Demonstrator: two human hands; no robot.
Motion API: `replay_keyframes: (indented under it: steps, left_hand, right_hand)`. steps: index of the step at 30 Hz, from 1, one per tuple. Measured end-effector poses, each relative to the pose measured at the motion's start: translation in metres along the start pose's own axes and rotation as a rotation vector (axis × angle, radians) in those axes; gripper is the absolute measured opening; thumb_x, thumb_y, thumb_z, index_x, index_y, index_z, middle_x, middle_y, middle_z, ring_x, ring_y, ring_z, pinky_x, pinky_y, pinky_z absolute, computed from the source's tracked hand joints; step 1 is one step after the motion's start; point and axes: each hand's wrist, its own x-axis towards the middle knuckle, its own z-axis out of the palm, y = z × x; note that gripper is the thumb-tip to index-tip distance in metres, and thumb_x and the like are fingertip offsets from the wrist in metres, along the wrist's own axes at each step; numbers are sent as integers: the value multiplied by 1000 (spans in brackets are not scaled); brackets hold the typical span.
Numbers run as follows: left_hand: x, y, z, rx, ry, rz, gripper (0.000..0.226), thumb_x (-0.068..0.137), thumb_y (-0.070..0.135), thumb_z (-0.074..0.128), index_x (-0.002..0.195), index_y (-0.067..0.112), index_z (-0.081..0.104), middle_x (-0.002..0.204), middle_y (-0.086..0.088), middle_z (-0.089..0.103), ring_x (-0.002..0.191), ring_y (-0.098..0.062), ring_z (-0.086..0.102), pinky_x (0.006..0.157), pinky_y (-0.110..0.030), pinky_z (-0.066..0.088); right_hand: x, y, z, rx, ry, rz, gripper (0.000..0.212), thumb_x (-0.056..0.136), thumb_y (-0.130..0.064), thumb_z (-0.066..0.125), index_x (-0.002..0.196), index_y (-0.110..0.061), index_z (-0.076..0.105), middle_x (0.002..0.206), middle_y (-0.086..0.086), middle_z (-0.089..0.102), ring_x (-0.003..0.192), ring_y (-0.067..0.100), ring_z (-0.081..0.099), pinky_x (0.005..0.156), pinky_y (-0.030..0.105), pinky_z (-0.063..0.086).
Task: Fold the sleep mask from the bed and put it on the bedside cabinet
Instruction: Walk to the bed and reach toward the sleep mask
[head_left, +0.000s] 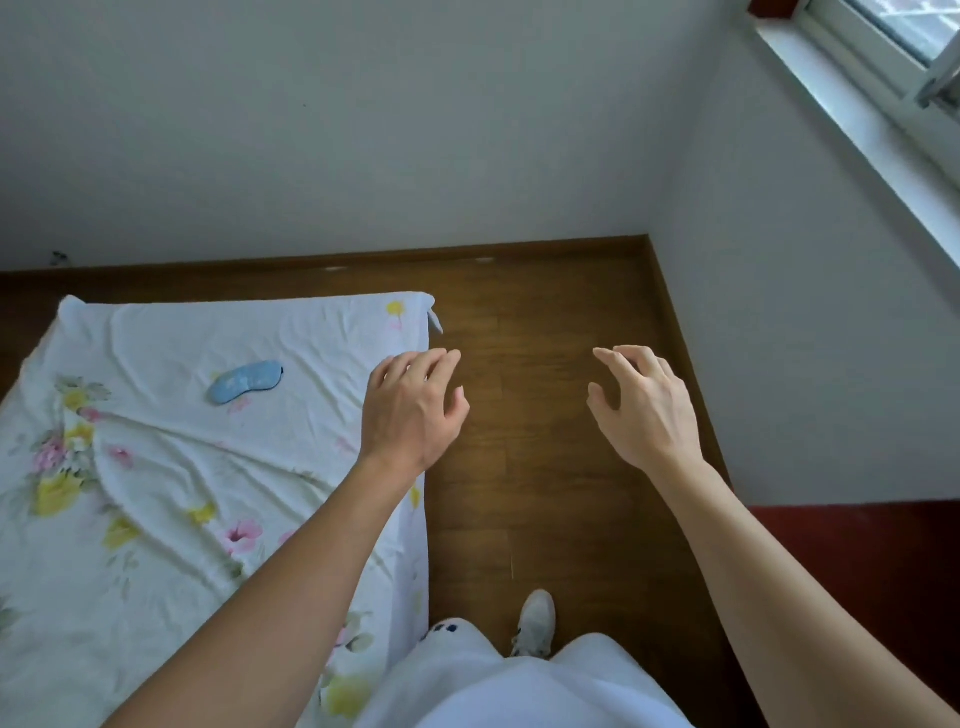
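Observation:
A light blue sleep mask (244, 382) lies flat and unfolded on the bed (171, 483), toward its far end. The bed has a white sheet with pink and yellow flowers. My left hand (413, 408) hovers over the bed's right edge, to the right of the mask and apart from it, fingers spread and empty. My right hand (641, 408) floats above the wooden floor, fingers apart, holding nothing. No bedside cabinet can be made out for certain in this view.
A brown wooden floor (545, 415) runs between the bed and the white wall (779, 364) on the right. A dark red surface (872, 571) sits at the lower right. A window (914, 31) is at the top right. My white shoe (535, 621) stands beside the bed.

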Motion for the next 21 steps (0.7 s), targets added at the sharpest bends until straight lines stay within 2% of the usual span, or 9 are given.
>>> replay_keyframes:
  steps: [11,21]
  left_hand:
    - [122,-17,27,13,3,-90,41,91,31,55,128,15,64,126,-8,71,115,-28,64,99,-44,49]
    - [277,-82,65,-33,-25,-147,43,91,34,56,130,16,63,131,-7,69,120,-27,63,103,-45,49]
  right_hand:
    - [136,5,23,7,-44,-56,43,93,-32,63,133,-18,62,137,11,62,124,29,58,100,51,53]
    - [307,-28,74,-27,-85,-83,43,92,-31,64,133,-18,62,137,11,63,126,31,58,100,52,52]
